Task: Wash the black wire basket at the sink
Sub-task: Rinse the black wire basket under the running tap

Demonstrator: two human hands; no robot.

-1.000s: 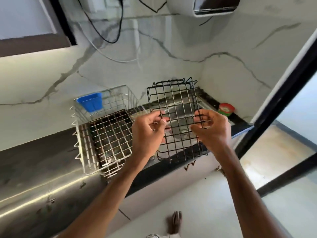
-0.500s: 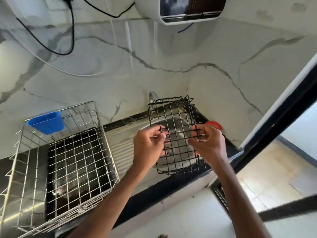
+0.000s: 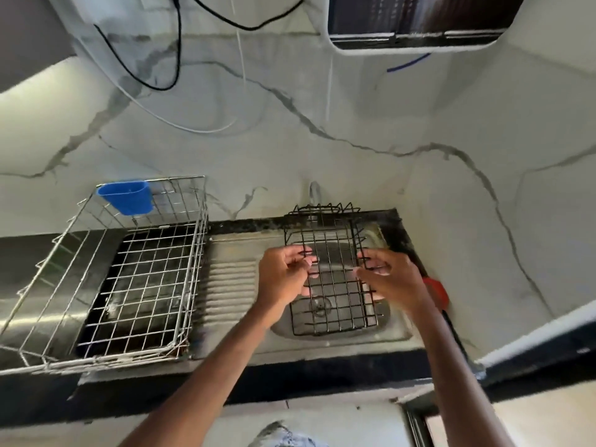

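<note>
The black wire basket (image 3: 333, 285) hangs over the steel sink bowl (image 3: 383, 330), its grid facing me and its spiky rim toward the wall. My left hand (image 3: 282, 279) pinches the wires on its left edge. My right hand (image 3: 392, 280) grips the right edge, fingers curled through the grid. The drain (image 3: 319, 306) shows through the mesh. A tap stub (image 3: 314, 191) on the wall is blurred.
A large silver wire rack (image 3: 129, 279) with a blue plastic cup (image 3: 127, 196) clipped to its back rim stands left of the ribbed drainboard (image 3: 230, 285). A red object (image 3: 437, 291) lies right of the sink. Cables (image 3: 167, 75) and a white appliance (image 3: 416, 24) hang on the marble wall.
My view has swung closer and square onto the sink. Both hands have carried the black basket down over the sink bowl, still holding its two sides.
</note>
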